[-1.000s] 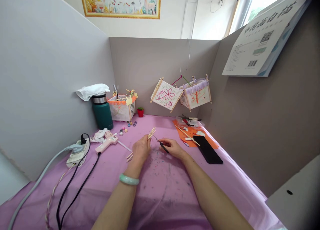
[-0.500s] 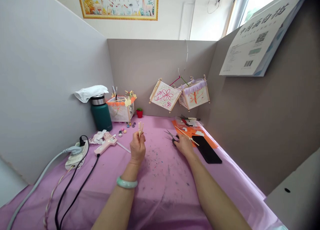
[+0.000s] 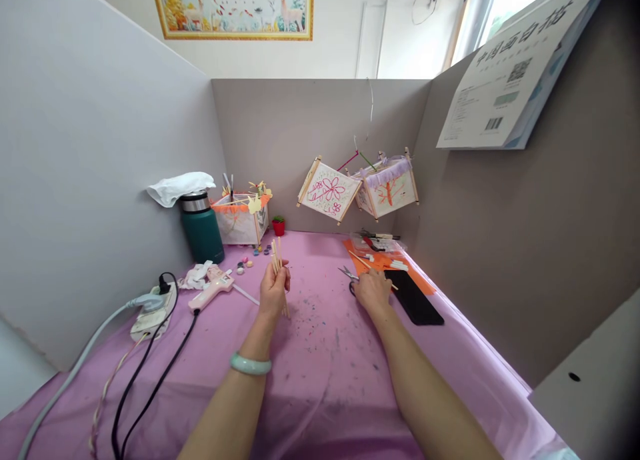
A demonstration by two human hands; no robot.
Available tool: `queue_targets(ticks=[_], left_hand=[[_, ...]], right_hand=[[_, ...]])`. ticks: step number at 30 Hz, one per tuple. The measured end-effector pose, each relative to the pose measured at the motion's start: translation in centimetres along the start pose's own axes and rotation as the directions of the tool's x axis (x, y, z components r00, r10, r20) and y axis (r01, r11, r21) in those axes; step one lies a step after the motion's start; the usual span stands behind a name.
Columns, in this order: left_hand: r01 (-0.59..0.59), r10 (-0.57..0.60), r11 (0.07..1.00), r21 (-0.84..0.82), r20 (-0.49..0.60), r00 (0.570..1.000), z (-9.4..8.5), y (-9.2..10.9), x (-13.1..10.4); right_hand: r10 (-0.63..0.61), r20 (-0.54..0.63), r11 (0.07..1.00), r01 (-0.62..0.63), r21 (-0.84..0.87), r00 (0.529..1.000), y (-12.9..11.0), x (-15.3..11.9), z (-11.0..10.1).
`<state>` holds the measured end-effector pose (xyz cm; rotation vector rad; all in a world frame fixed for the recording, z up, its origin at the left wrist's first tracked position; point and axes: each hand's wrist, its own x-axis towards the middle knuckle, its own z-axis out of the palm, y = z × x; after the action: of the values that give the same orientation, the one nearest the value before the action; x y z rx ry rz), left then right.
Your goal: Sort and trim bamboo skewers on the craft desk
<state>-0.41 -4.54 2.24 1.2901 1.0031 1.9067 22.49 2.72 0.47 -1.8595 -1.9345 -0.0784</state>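
Note:
My left hand (image 3: 274, 290) is closed around a small bundle of thin wooden sticks (image 3: 277, 255), held upright above the table. Their lower ends show beneath the fingers. A pair of scissors (image 3: 346, 272) points left from the thumb side of my right hand (image 3: 374, 290), its dark handle against the hand. The fingers of that hand curl over a long wooden stick (image 3: 359, 259) lying at the edge of an orange sheet (image 3: 423, 285); their grip on the stick is hidden. Just right of that hand lies a black phone (image 3: 415, 299).
At left are a pink glue gun (image 3: 213, 292), a power strip (image 3: 153, 320) with trailing cables and a green bottle (image 3: 203, 230). A decorated paper box (image 3: 240, 223) stands behind. Two painted lanterns (image 3: 330, 190) hang at the back; grey panels (image 3: 280, 127) surround the pink-covered table.
My right hand has shifted slightly right, over the long stick, and the scissors have moved right with it. In my left hand, more of the stick bundle shows, above and below the fingers.

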Motion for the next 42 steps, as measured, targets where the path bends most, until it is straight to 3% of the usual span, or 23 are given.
queue_targets(ticks=[5, 8, 11, 13, 15, 18, 21, 25, 31, 42], left_hand=[[0.047, -0.045, 0.996, -0.072, 0.031, 0.999, 0.2, -0.6, 0.0], [0.062, -0.052, 0.991, -0.121, 0.08, 0.995, 0.5, -0.6, -0.1], [0.099, -0.075, 0.984, -0.15, 0.157, 0.985, 0.7, -0.6, -0.2], [0.13, -0.095, 0.978, -0.161, 0.206, 0.974, 0.9, -0.5, -0.4], [0.16, -0.115, 0.972, -0.17, 0.251, 0.961, 1.2, -0.2, -0.7], [0.211, -0.148, 0.962, -0.175, 0.317, 0.937, 1.5, 0.3, -1.2], [0.246, -0.17, 0.954, -0.172, 0.365, 0.915, 1.6, 0.7, -1.4], [0.228, -0.154, 0.959, -0.17, 0.363, 0.919, 1.4, 0.7, -1.3], [0.262, -0.177, 0.941, -0.212, 0.351, 0.919, 1.5, 0.6, -1.1], [0.334, -0.208, 0.898, -0.286, 0.394, 0.895, 1.6, 1.0, -1.0]], right_hand=[[-0.245, 0.021, 0.937, 0.231, 0.261, 0.969, -2.2, -0.8, -0.3], [-0.469, 0.072, 0.785, 0.378, 0.491, 0.88, -4.7, -2.4, 0.2], [-0.614, 0.1, 0.558, 0.341, 0.757, 0.783, -6.8, -4.0, 1.1], [-0.644, 0.137, 0.493, 0.272, 0.826, 0.752, -7.5, -4.6, 1.6], [-0.655, 0.166, 0.484, 0.241, 0.841, 0.737, -7.7, -4.9, 2.0], [-0.635, 0.163, 0.524, 0.266, 0.809, 0.755, -7.9, -5.1, 2.3], [-0.622, 0.09, 0.551, 0.352, 0.757, 0.778, -8.2, -5.4, 2.3], [-0.573, 0.015, 0.596, 0.405, 0.694, 0.819, -8.5, -5.4, 2.0], [-0.575, 0.115, 0.687, 0.403, 0.605, 0.81, -8.3, -4.9, 2.2], [-0.61, 0.11, 0.638, 0.403, 0.656, 0.785, -8.1, -5.2, 1.7]])
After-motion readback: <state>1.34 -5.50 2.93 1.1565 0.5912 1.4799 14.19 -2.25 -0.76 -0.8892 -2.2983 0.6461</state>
